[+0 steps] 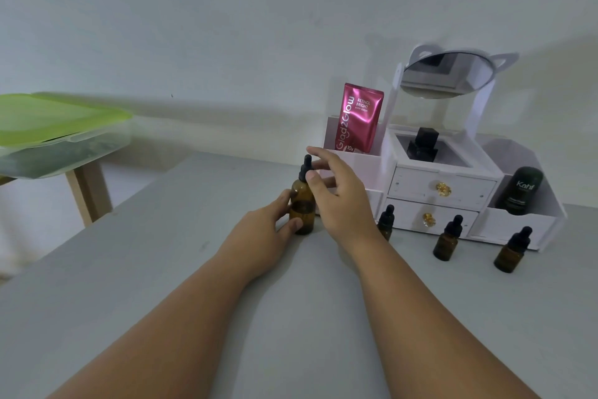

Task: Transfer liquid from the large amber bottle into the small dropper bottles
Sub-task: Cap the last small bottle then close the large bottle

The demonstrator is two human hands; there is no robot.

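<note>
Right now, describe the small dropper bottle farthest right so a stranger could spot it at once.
Start at the white drawer organiser on the table's right. The rightmost small dropper bottle stands before the compartment holding the dark Kahf bottle. Unlike the middle bottle and left bottle, it stands nearest the camera.

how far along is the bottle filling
Done: nothing visible; the three small amber glass dropper bottles stand capped on the grey table. In hand: the left hand grips the large amber glass bottle, the right hand at its black dropper cap. Left: uncapping and every transfer.
</note>
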